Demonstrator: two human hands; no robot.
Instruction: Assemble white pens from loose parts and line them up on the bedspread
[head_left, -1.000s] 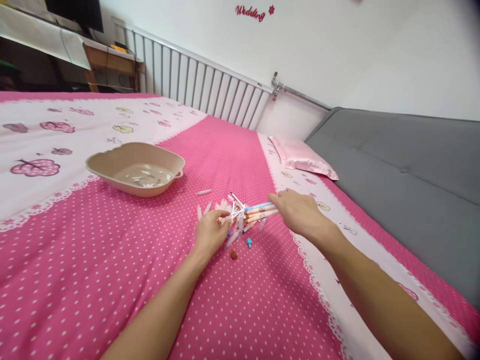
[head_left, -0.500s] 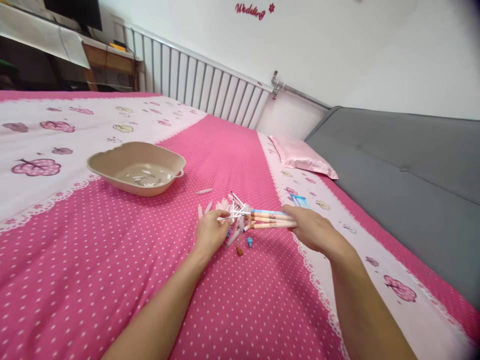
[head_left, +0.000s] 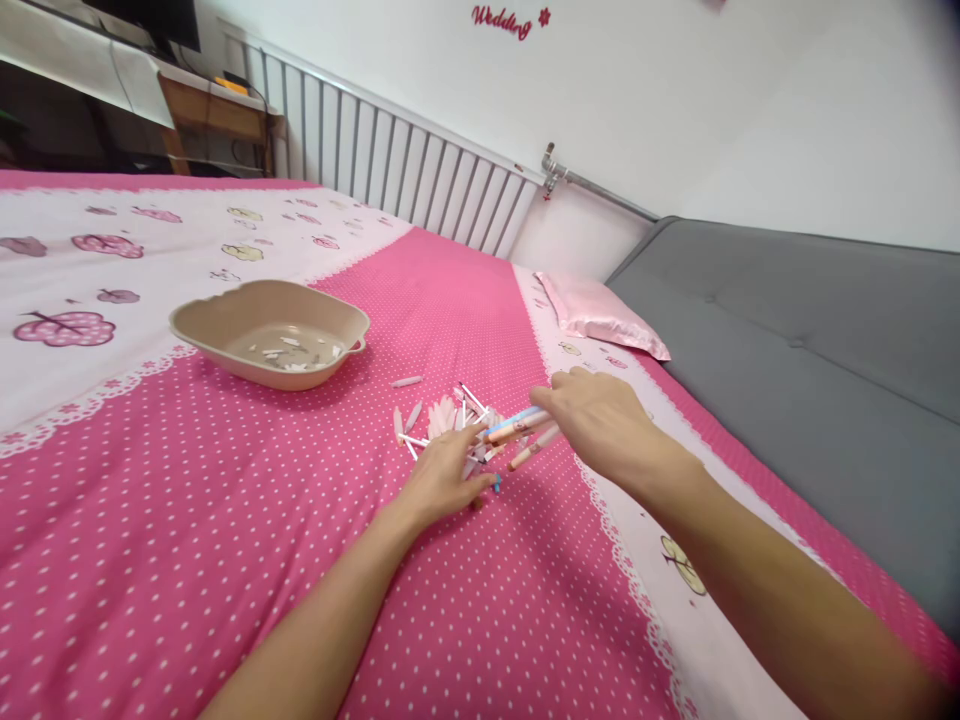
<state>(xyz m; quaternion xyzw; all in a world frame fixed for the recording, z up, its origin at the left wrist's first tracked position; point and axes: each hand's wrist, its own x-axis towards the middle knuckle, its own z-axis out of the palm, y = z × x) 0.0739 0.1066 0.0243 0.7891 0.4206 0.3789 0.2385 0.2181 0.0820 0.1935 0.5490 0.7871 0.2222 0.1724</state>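
Note:
My right hand [head_left: 604, 425] is closed around several pen barrels [head_left: 517, 425], peach and light blue, slanting down to the left over a pile. My left hand [head_left: 446, 475] is spread open at the pile, thumb and fingers apart, fingertips close to the barrels' lower ends; I cannot tell whether they touch. The pile holds thin white sticks [head_left: 472, 398] and translucent pale pink pieces [head_left: 441, 415]. A small blue piece [head_left: 496, 483] shows by my left thumb, and a brown one beneath it is mostly covered.
A beige plastic basin [head_left: 274, 370] with small white and grey bits inside stands left of the pile. All this lies on a pink dotted bedspread [head_left: 315, 520]. Farther off are a pink pillow [head_left: 600, 315], a grey headboard [head_left: 810, 330] and a metal rail [head_left: 390, 130].
My left hand has opened from a pinch on a thin white stick and shifted slightly right. My right hand has moved up and left, tilting the barrels downward and covering the blue striped item behind it.

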